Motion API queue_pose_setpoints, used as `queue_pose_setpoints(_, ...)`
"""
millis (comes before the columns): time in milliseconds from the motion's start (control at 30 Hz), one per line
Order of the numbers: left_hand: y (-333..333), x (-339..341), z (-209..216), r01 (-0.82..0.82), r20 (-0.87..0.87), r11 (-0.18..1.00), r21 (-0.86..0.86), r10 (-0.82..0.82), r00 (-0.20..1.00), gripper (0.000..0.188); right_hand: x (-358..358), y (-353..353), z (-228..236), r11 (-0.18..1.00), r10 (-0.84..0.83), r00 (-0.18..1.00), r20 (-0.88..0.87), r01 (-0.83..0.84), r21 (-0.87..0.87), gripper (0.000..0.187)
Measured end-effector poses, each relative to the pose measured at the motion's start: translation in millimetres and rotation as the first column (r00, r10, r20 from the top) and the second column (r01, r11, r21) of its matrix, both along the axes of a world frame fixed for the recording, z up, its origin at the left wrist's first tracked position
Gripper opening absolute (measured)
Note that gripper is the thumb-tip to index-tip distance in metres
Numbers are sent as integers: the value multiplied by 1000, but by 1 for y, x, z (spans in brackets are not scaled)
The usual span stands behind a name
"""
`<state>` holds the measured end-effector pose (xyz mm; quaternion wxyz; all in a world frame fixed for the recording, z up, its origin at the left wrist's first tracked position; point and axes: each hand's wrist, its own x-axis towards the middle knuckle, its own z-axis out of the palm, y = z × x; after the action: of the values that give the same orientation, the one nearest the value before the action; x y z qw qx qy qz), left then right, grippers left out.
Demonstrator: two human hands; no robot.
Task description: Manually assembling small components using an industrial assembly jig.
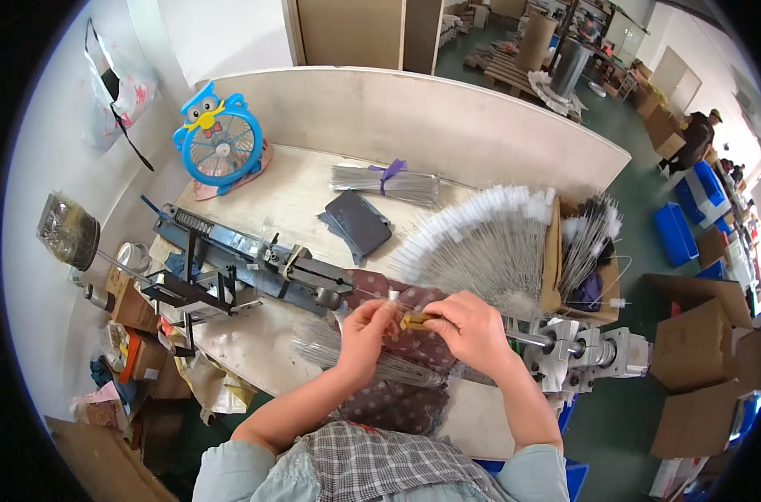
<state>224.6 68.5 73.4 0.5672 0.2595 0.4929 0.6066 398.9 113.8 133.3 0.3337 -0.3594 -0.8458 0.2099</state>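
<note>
My left hand (pixel 365 336) is closed in a pinch near the middle of the bench. A small white-tipped piece (pixel 393 295) sticks up at its fingertips; the rest of it is hidden. Close on the right, my right hand (pixel 468 329) grips a small brass-coloured block (pixel 416 320) between thumb and fingers. Under both hands lies a brown polka-dot cloth (pixel 393 406), with a bundle of thin metal wires (pixel 401 368) across it. A long metal bench machine (pixel 284 280) ends just left of my fingers. Beside my right wrist is a motor unit with a shaft (pixel 586 347).
Many white-tipped wires (pixel 489 243) fan out behind my right hand, next to a cardboard box (pixel 555 259) of more wires. Farther back lie a dark folded cloth (pixel 357 226) and a purple-tied wire bundle (pixel 385 182). A blue fan (pixel 221 151) stands back left.
</note>
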Motion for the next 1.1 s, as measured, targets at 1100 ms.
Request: queue_pose_setpoints(1100, 2, -16, 21, -71, 493, 996, -46, 85, 866, 31, -84, -2, -8, 928, -276, 956, 99, 238, 288, 28)
